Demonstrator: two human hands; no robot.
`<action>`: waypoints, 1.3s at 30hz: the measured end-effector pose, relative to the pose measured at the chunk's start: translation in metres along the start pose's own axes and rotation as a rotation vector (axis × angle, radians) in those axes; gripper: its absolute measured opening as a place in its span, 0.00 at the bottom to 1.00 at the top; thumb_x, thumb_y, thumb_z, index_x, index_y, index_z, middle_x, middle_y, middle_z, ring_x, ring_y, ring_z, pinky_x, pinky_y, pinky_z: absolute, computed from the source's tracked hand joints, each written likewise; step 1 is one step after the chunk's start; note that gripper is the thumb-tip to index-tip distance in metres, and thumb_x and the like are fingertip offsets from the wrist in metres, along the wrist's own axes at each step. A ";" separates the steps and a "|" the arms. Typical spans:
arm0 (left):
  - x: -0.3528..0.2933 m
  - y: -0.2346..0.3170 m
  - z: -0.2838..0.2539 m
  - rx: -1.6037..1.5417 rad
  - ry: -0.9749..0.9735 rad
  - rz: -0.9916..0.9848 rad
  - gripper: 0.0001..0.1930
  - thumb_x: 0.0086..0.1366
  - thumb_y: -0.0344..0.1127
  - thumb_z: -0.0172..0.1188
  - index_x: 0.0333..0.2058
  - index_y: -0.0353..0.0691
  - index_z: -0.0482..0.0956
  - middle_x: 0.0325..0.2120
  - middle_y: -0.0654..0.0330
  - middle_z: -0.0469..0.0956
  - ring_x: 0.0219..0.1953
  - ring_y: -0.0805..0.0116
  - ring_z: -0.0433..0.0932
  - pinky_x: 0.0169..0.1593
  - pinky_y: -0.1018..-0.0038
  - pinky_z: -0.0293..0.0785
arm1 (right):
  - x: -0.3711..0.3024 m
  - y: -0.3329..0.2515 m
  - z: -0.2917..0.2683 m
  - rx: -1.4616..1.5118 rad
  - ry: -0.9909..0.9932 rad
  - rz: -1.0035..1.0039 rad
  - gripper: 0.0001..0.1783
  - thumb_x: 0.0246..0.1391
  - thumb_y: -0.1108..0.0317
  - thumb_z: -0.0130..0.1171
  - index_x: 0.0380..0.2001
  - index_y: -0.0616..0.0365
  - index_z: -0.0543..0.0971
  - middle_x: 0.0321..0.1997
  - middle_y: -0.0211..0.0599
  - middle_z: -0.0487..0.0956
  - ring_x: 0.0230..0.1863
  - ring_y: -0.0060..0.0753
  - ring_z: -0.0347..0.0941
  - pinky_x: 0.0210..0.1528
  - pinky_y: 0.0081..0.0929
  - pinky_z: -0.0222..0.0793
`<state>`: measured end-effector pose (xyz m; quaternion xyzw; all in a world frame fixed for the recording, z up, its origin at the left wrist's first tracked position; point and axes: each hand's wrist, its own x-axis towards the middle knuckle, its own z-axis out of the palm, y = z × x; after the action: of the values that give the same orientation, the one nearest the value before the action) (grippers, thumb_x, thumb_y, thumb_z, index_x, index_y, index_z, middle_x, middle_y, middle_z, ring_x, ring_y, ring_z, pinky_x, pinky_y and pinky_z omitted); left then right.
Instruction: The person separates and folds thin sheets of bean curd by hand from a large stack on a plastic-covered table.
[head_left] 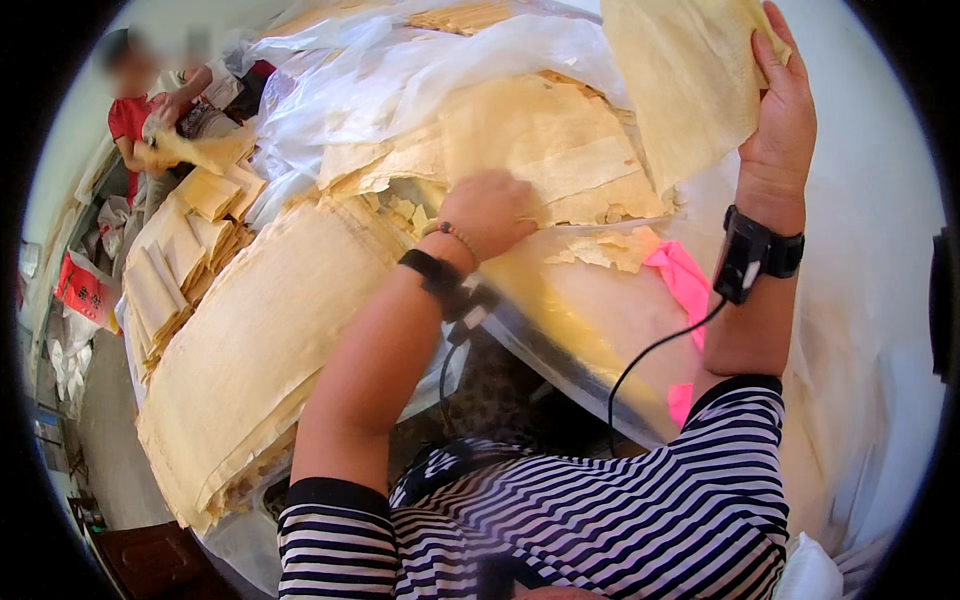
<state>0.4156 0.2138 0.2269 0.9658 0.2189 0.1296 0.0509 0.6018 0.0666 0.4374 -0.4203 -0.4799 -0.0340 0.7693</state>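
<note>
Raised at the upper right, my right hand [780, 125] grips the edge of a thin, pale-yellow, flatbread-like sheet [685, 85], thumb and fingers closed on it. The sheet hangs to the left of that hand. My left hand [488, 213] is over the near edge of a pile of similar sheets [560, 150] in the middle. Motion smears its fingers, so whether they hold anything does not show. A blurred yellow streak lies close to that hand. Broken flakes [405, 215] lie just left of it.
A large stack of flat sheets [270, 330] stands at the left, with folded sheets [165, 280] beyond it. Clear plastic film [350, 90] drapes the back. Pink cloth [680, 280] lies right of centre. Another person [130, 115] handles a sheet at the far left. Cables hang from both wrist straps.
</note>
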 end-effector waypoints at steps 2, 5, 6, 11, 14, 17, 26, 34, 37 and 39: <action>-0.007 -0.015 0.015 -0.090 0.339 0.086 0.25 0.66 0.52 0.54 0.58 0.49 0.73 0.55 0.54 0.75 0.54 0.57 0.75 0.55 0.59 0.71 | -0.014 -0.018 0.027 0.097 0.006 -0.037 0.27 0.66 0.72 0.49 0.67 0.64 0.62 0.61 0.43 0.72 0.59 0.31 0.70 0.62 0.26 0.66; -0.051 0.002 -0.053 -0.580 0.330 -0.028 0.26 0.70 0.51 0.51 0.62 0.44 0.69 0.58 0.51 0.73 0.56 0.57 0.75 0.54 0.62 0.74 | -0.045 -0.029 0.062 0.263 -0.101 -0.048 0.26 0.65 0.74 0.48 0.66 0.64 0.63 0.63 0.41 0.70 0.58 0.32 0.72 0.59 0.26 0.69; -0.073 -0.005 -0.067 -0.559 0.337 -0.085 0.26 0.70 0.51 0.51 0.62 0.44 0.69 0.58 0.51 0.73 0.56 0.57 0.75 0.54 0.62 0.74 | -0.061 -0.030 0.087 0.290 -0.111 -0.022 0.26 0.66 0.74 0.48 0.66 0.64 0.63 0.62 0.42 0.71 0.56 0.32 0.72 0.58 0.26 0.70; -0.203 -0.041 -0.094 -1.760 0.498 -0.116 0.36 0.72 0.63 0.38 0.68 0.43 0.59 0.60 0.49 0.70 0.57 0.55 0.75 0.52 0.64 0.76 | -0.154 -0.018 0.182 0.345 -0.363 0.023 0.22 0.63 0.70 0.54 0.60 0.57 0.71 0.45 0.36 0.78 0.40 0.23 0.74 0.42 0.21 0.71; -0.295 -0.058 -0.101 -1.733 0.779 -0.359 0.33 0.73 0.60 0.41 0.67 0.44 0.58 0.57 0.45 0.72 0.58 0.50 0.73 0.53 0.58 0.74 | -0.237 0.017 0.238 0.263 -0.760 -0.171 0.23 0.60 0.64 0.61 0.59 0.48 0.74 0.34 0.38 0.82 0.30 0.28 0.76 0.33 0.23 0.72; -0.376 -0.069 -0.097 -1.645 0.907 -0.649 0.28 0.73 0.56 0.46 0.63 0.44 0.62 0.52 0.49 0.74 0.52 0.52 0.75 0.53 0.56 0.75 | -0.327 0.028 0.294 0.216 -1.089 -0.083 0.30 0.60 0.63 0.60 0.65 0.46 0.66 0.37 0.49 0.82 0.33 0.46 0.80 0.39 0.32 0.76; -0.464 -0.114 -0.096 -0.894 0.951 -1.321 0.26 0.60 0.37 0.65 0.54 0.32 0.67 0.42 0.53 0.78 0.39 0.63 0.80 0.39 0.70 0.79 | -0.444 -0.005 0.346 0.553 -1.296 0.209 0.35 0.57 0.53 0.58 0.66 0.53 0.65 0.51 0.55 0.79 0.57 0.51 0.73 0.60 0.40 0.67; -0.490 -0.158 -0.085 -0.523 0.886 -1.256 0.30 0.58 0.25 0.54 0.62 0.32 0.64 0.36 0.58 0.79 0.32 0.72 0.77 0.35 0.76 0.75 | -0.431 0.046 0.353 -0.241 -1.235 -0.399 0.26 0.63 0.51 0.52 0.60 0.50 0.74 0.67 0.36 0.70 0.70 0.41 0.60 0.71 0.50 0.48; -0.487 -0.160 -0.101 -0.559 0.739 -1.362 0.33 0.58 0.25 0.54 0.65 0.35 0.63 0.29 0.63 0.77 0.26 0.76 0.72 0.29 0.77 0.70 | -0.428 0.052 0.356 -0.255 -1.254 -0.365 0.24 0.60 0.55 0.53 0.57 0.52 0.75 0.66 0.39 0.69 0.70 0.41 0.58 0.69 0.45 0.51; -0.496 -0.172 -0.101 -0.540 0.700 -1.303 0.34 0.57 0.26 0.54 0.66 0.43 0.65 0.25 0.65 0.75 0.23 0.77 0.70 0.27 0.76 0.69 | -0.432 0.043 0.359 -0.290 -1.260 -0.382 0.26 0.61 0.52 0.52 0.59 0.51 0.74 0.68 0.39 0.68 0.70 0.42 0.58 0.70 0.49 0.49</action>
<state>-0.1141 0.1568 0.1840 0.5003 0.7052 0.4188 0.2776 0.1348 0.1864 0.1467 -0.3665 -0.8936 0.0180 0.2585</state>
